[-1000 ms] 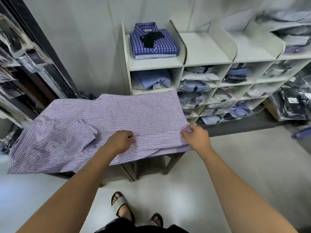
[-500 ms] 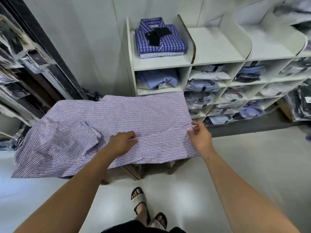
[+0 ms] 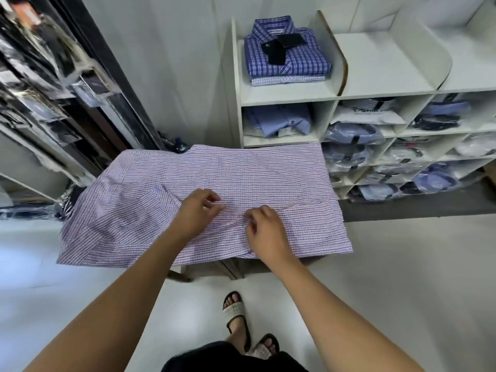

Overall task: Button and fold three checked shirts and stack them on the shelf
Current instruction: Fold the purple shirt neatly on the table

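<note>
Head view: two folded checked shirts (image 3: pixel 288 53) already sit stacked on the shelf (image 3: pixel 292 93), well beyond the fingertips, so I'd say two down, one to go. The third, a lilac checked shirt (image 3: pixel 241 178), lies spread flat under both hands. Left hand (image 3: pixel 197 213) and right hand (image 3: pixel 264 229) have fingers curled, each pinching the front placket, close together. Looks like buttoning; folding and stacking are left.

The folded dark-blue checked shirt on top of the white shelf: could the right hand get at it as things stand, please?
Probably yes: the folded dark-blue checked shirt lies uppermost in an open-fronted bay of the white shelf, with nothing in front. The right hand would first have to let go of the purple checked shirt.
</note>
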